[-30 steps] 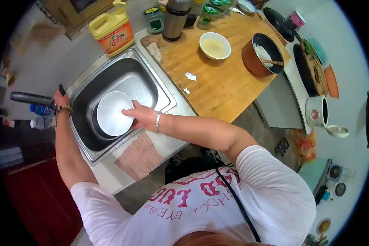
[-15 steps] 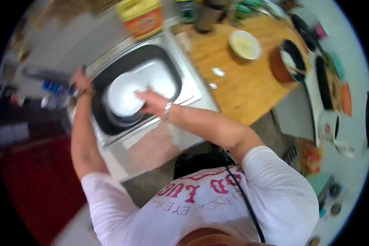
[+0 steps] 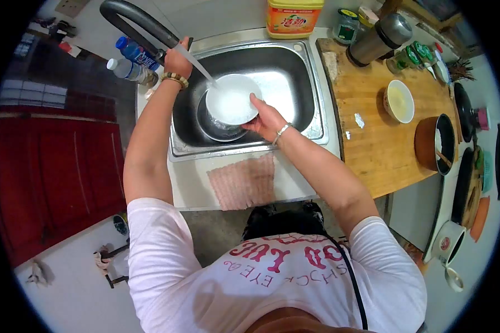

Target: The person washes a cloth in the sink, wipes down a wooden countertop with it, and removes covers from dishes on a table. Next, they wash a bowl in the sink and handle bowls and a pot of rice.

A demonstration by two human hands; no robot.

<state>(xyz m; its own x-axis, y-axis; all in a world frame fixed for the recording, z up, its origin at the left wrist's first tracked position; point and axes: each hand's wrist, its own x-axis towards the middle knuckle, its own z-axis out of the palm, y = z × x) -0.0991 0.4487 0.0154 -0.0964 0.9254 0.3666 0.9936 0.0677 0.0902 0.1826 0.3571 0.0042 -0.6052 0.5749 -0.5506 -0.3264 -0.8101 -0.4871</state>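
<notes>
In the head view, a white bowl is held over the sink by my right hand, thumb on the rim and fingers underneath. Below it, a round metal basin is partly hidden. A stream of water from the black faucet falls into the bowl. My left hand, with a beaded bracelet, is closed around the faucet's handle. A pinkish cloth lies on the counter in front of the sink.
Bottles stand left of the faucet. A yellow-and-orange jug is behind the sink. On the wooden counter to the right are a bowl of pale yellow liquid, a brown pot, a steel thermos and several jars.
The view has swung and sharpened, so the sink appears farther right. Falling water now shows at the bowl. My right hand still holds the bowl, and my left is still at the faucet.
</notes>
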